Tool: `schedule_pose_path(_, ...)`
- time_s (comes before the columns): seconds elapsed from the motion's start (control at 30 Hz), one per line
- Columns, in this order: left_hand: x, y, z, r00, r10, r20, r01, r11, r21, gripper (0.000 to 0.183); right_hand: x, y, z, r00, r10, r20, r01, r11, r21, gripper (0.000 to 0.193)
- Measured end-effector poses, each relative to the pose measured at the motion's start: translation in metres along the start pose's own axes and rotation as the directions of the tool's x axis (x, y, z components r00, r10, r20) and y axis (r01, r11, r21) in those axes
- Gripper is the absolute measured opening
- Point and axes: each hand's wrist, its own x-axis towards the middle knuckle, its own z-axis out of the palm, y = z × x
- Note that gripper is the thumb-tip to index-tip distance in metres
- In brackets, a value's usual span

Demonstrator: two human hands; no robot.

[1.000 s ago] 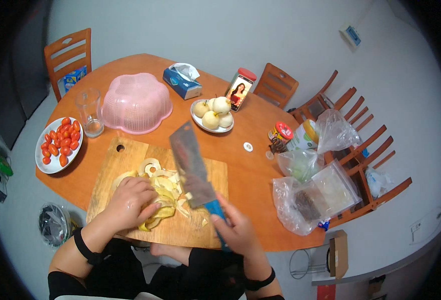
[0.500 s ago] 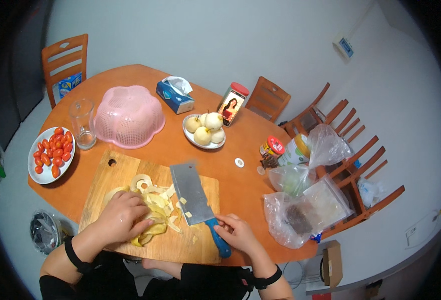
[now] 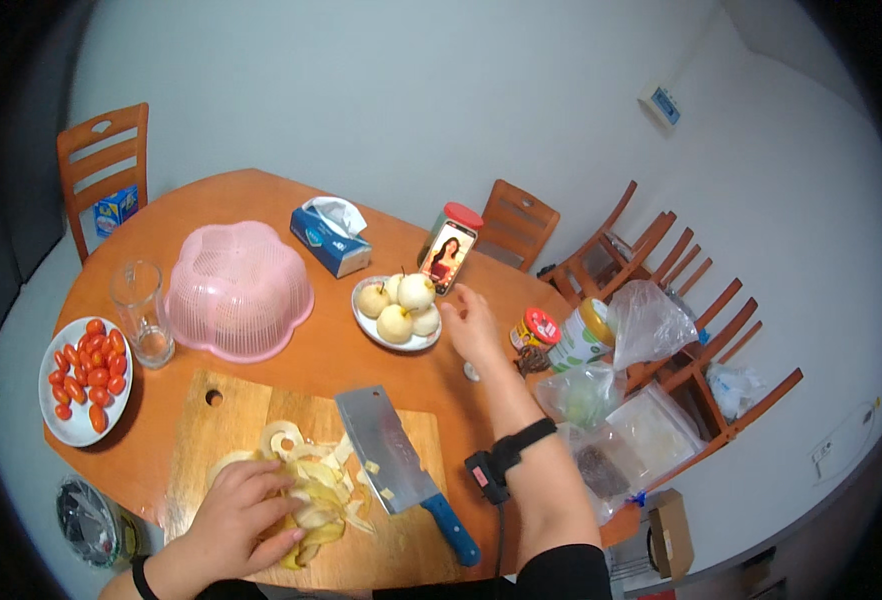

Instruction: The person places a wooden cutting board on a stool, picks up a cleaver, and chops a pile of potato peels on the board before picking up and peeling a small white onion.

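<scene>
My left hand (image 3: 243, 515) is on the wooden cutting board (image 3: 411, 555), its fingers curled over a pile of yellow-green fruit peels (image 3: 316, 515). Beside the pile lies a cleaver (image 3: 386, 450) with a blue handle, bits of peel stuck to its blade; neither hand touches it. Farther off, my right hand (image 3: 471, 325) reaches out over the table, fingers apart and seemingly empty. It is just right of a white plate (image 3: 398, 344) heaped with several pale yellow pears (image 3: 395, 322). A phone (image 3: 449, 256) showing a person on its screen leans on a red-lidded jar (image 3: 461, 215) behind them.
At left are a plate of cherry tomatoes (image 3: 88, 372), a glass mug (image 3: 149, 325) and an upturned pink basket (image 3: 239, 290). A tissue box (image 3: 331, 240) sits behind. Tins (image 3: 583, 335) and plastic bags (image 3: 586, 395) crowd the right edge, with chairs (image 3: 711, 340) beyond.
My right hand has left the cleaver's handle and moved forward to beside the pear plate. My left hand stays on the peels. The whole view has shifted, so the table sits lower.
</scene>
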Motion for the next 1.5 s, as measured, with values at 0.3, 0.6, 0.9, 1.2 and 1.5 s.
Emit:
schedule_pose_path(0.3,-0.015,-0.007,-0.015,0.976,-0.173,-0.129,0.154,0.978,-0.143,0.019,0.035,-0.010,0.036,0.996,0.086,0.020,-0.072,0.921,-0.383,0.033)
schedule_pose_path(0.6,-0.013,-0.003,-0.017,0.966,-0.176,-0.187,0.149,0.977,-0.151,0.014,0.042,0.005,0.062,0.971,0.226,-0.072,-0.230,0.972,-0.048,0.022)
schedule_pose_path(0.9,-0.019,-0.005,-0.016,0.957,-0.177,-0.228,0.149,0.980,-0.133,0.011,0.046,-0.015,0.074,0.974,0.167,-0.153,-0.185,0.976,-0.115,0.022)
schedule_pose_path(1.2,-0.023,-0.016,-0.008,0.945,-0.210,-0.252,0.153,0.961,-0.229,0.013,0.038,-0.016,0.027,0.922,-0.107,-0.373,0.144,0.987,0.073,0.015)
schedule_pose_path(1.5,-0.006,0.002,-0.025,0.910,-0.218,-0.351,0.114,0.949,-0.295,0.017,-0.094,-0.132,-0.074,0.861,-0.431,-0.268,0.506,0.768,0.392,0.007)
